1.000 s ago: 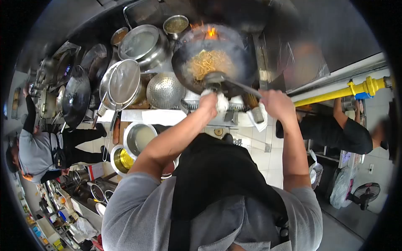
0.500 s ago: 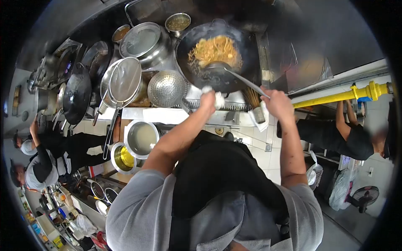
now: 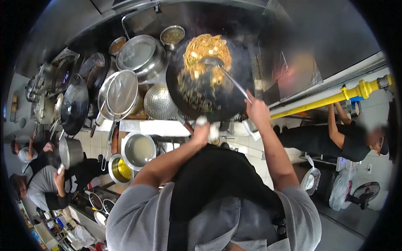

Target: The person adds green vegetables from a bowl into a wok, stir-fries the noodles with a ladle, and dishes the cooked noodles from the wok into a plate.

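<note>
A large dark wok (image 3: 234, 100) is in front of me, its near rim tilted toward me. Noodles (image 3: 207, 47) with pale chunks and bits of green are heaped at its far side, and thinner strands trail down its left part. My left hand (image 3: 202, 133) is closed around a white cloth (image 3: 214, 133) at the wok's near edge; the wok handle under it is hidden. My right hand (image 3: 257, 111) grips the long handle of a metal ladle (image 3: 212, 61), whose bowl rests against the noodles.
Left of the wok are a perforated skimmer (image 3: 161, 102), a mesh strainer (image 3: 122, 93) and a lidded-looking pot (image 3: 136, 52). Nearer stand a pot of cloudy liquid (image 3: 139, 149) and a pot of yellow oil (image 3: 122, 168). A yellow pipe (image 3: 310, 105) runs right. Co-workers stand on both sides.
The wok has come toward me and left with my left hand. Noodles have shifted to its far side, and the ladle bowl has moved up against them. At left, a co-worker now holds a pot.
</note>
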Demonstrator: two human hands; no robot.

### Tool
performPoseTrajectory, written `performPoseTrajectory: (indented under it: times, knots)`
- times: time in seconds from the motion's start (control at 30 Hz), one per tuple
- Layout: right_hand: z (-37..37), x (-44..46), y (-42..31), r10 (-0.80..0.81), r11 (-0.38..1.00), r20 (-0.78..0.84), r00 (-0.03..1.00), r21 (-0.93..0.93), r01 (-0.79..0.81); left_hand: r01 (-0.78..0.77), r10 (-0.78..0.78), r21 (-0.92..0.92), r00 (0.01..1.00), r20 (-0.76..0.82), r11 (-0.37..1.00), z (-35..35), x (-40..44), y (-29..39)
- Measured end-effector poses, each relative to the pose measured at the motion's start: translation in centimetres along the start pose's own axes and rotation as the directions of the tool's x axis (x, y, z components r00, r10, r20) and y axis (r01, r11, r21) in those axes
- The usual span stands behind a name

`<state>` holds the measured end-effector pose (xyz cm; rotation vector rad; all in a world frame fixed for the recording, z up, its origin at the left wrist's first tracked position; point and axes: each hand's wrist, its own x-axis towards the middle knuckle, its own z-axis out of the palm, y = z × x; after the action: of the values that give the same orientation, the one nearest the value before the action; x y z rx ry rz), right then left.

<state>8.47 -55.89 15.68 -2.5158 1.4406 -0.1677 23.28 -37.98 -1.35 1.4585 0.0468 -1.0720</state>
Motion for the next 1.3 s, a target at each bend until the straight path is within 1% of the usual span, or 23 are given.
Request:
performPoseTrajectory:
  times: [0.03,0.07,0.13,0.17,0.2,0.23,0.27,0.3,0.33,0.4,0.5,0.57,0.63,0.7,0.77,0.8,0.87,0.9,0.93,1.03,1.1,1.23,1.3]
  knots:
    - [-1.7,-1.1,-0.3,0.056,0.990,-0.006,0.998,0.127,-0.054,-0.041,0.041,0.037,0.999,-0.015,0.998,-0.6,-1.5,0.0]
    - [-1.0,-1.8,0.9,-0.020,0.979,-0.079,0.997,0.201,0.036,0.002,0.013,0.166,0.996,-0.085,0.986,-1.3,-1.2,-0.4]
    - [-0.4,-2.3,4.1,-0.072,0.917,-0.132,0.989,0.381,0.117,0.073,-0.072,0.019,0.997,-0.027,0.997,-0.5,0.4,1.4]
    - [-0.5,-2.8,4.2,-0.060,0.858,-0.109,0.992,0.502,0.107,0.052,-0.050,0.085,0.998,-0.032,0.995,-2.6,7.0,-1.2]
    - [-1.2,-3.3,3.7,0.046,0.792,0.119,0.992,0.601,-0.109,0.172,-0.156,-0.174,0.982,0.104,0.970,-0.6,6.5,2.1]
    - [-2.8,-3.7,3.2,0.044,0.871,0.089,0.995,0.485,-0.082,0.334,-0.257,-0.384,0.937,0.237,0.861,1.7,5.8,5.7]
    - [-0.4,-2.9,4.9,-0.036,0.867,-0.098,0.995,0.491,0.080,0.325,-0.175,-0.305,0.885,0.432,0.895,4.0,5.3,8.7]
    - [-0.3,-2.5,4.4,0.007,0.859,-0.123,0.992,0.509,0.057,0.396,-0.248,-0.287,0.864,0.438,0.872,4.4,6.9,9.2]
    - [-1.9,-1.8,3.0,0.075,0.905,-0.003,0.997,0.421,-0.067,0.321,-0.209,-0.304,0.914,0.349,0.897,5.1,8.3,7.9]
    - [0.7,1.1,3.4,0.148,0.926,0.009,0.989,0.351,-0.142,0.198,-0.146,-0.300,0.972,0.184,0.933,4.7,10.0,6.3]
    - [2.6,5.4,2.2,0.234,0.936,0.049,0.971,0.260,-0.238,0.191,-0.149,-0.238,0.971,0.185,0.952,4.8,10.9,6.2]
    - [6.0,7.6,1.9,0.226,0.910,0.000,0.974,0.357,-0.211,0.189,-0.143,-0.278,0.974,0.177,0.942,4.9,10.6,6.5]
    - [7.7,8.6,0.2,0.085,0.955,0.082,0.993,0.277,-0.105,0.200,-0.150,-0.331,0.974,0.171,0.922,4.8,11.0,6.1]
    - [9.6,8.4,0.8,-0.113,0.935,0.057,0.992,0.344,0.087,0.230,-0.174,-0.353,0.968,0.183,0.907,4.5,12.4,5.2]
    - [2.6,6.4,-0.5,0.078,0.816,0.501,0.862,0.464,-0.343,0.264,-0.202,-0.386,0.960,0.194,0.884,4.8,10.4,6.5]
    - [3.8,6.2,0.9,0.130,0.739,0.452,0.882,0.549,-0.391,0.262,-0.194,-0.400,0.960,0.201,0.878,5.0,9.4,7.5]
    - [4.8,7.6,3.4,0.076,0.854,0.153,0.985,0.500,-0.144,0.284,-0.211,-0.421,0.954,0.211,0.862,5.2,8.4,8.1]
    - [7.3,9.5,5.4,-0.036,0.887,-0.091,0.995,0.455,0.074,0.285,-0.218,-0.425,0.955,0.199,0.859,5.0,8.8,7.7]
    - [4.5,10.1,3.4,0.026,0.919,-0.012,1.000,0.394,-0.019,0.311,-0.235,-0.416,0.946,0.224,0.855,4.8,9.8,7.0]
    - [5.6,13.8,1.5,-0.069,0.984,0.007,0.998,0.165,0.067,0.316,-0.244,-0.405,0.944,0.221,0.858,5.4,9.6,7.5]
    - [8.2,14.6,0.3,-0.098,0.972,0.040,0.994,0.217,0.087,0.314,-0.229,-0.432,0.944,0.238,0.845,5.5,9.4,7.6]
    - [4.1,10.1,-2.1,-0.174,0.984,0.199,0.964,0.078,0.161,0.373,-0.286,-0.429,0.924,0.254,0.823,5.1,10.5,7.0]
    - [-0.3,7.5,-1.8,-0.185,0.970,0.216,0.959,-0.117,0.213,0.365,-0.281,-0.409,0.926,0.253,0.836,5.3,11.0,7.0]
